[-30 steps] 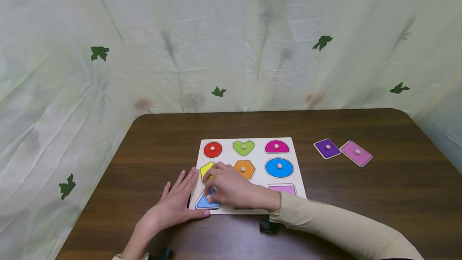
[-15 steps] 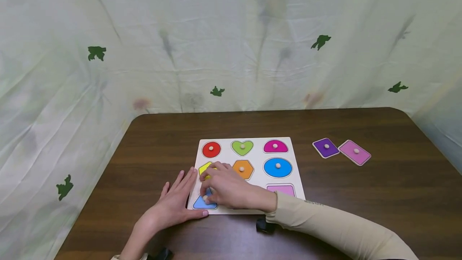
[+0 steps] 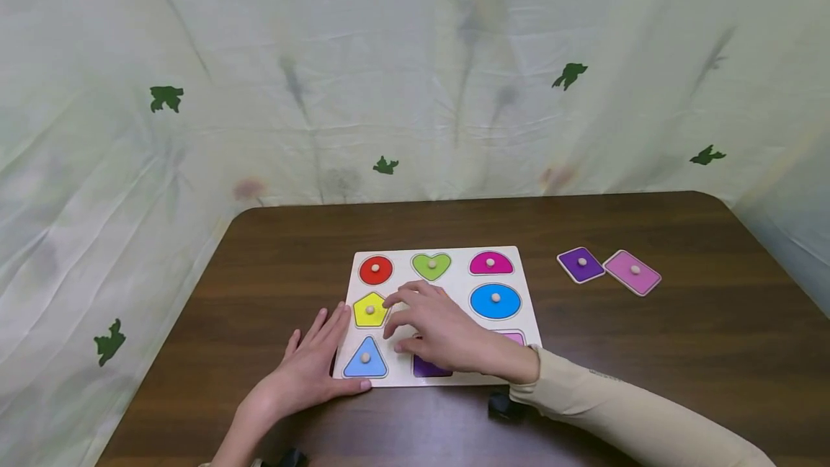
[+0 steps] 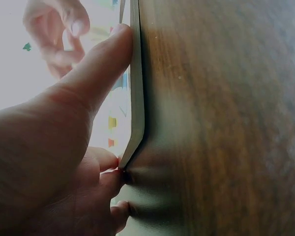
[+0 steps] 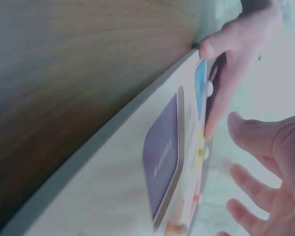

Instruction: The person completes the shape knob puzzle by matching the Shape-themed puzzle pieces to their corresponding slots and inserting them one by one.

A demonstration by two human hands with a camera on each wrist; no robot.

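Note:
A white shape puzzle board (image 3: 402, 379) lies on the table. My left hand (image 3: 301, 373) rests straight-fingered against its near left corner, thumb on the front edge and fingers along the left side. In the board's near left recess sits a light blue triangle piece (image 3: 374, 368) with a round knob. My right hand (image 3: 447, 330) hovers over the board with fingers spread and loosely bent, holding nothing, as the right wrist view also shows. Beneath it is a purple recess (image 5: 162, 155). The yellow pentagon piece (image 3: 363, 320) is left of its fingertips; the orange hexagon piece is mostly hidden.
Right of the board, a purple knobbed piece (image 3: 573, 271) and a pink rectangle piece (image 3: 622, 270) lie on the brown table (image 3: 648, 352). Red circle (image 3: 369, 277), green heart (image 3: 421, 262), magenta half-circle (image 3: 480, 269) and blue oval pieces (image 3: 483, 305) fill other recesses.
My right hand has let go of the triangle's knob and moved up and right. The triangle now lies fully in view in its recess. My left hand keeps its place at the board's corner.

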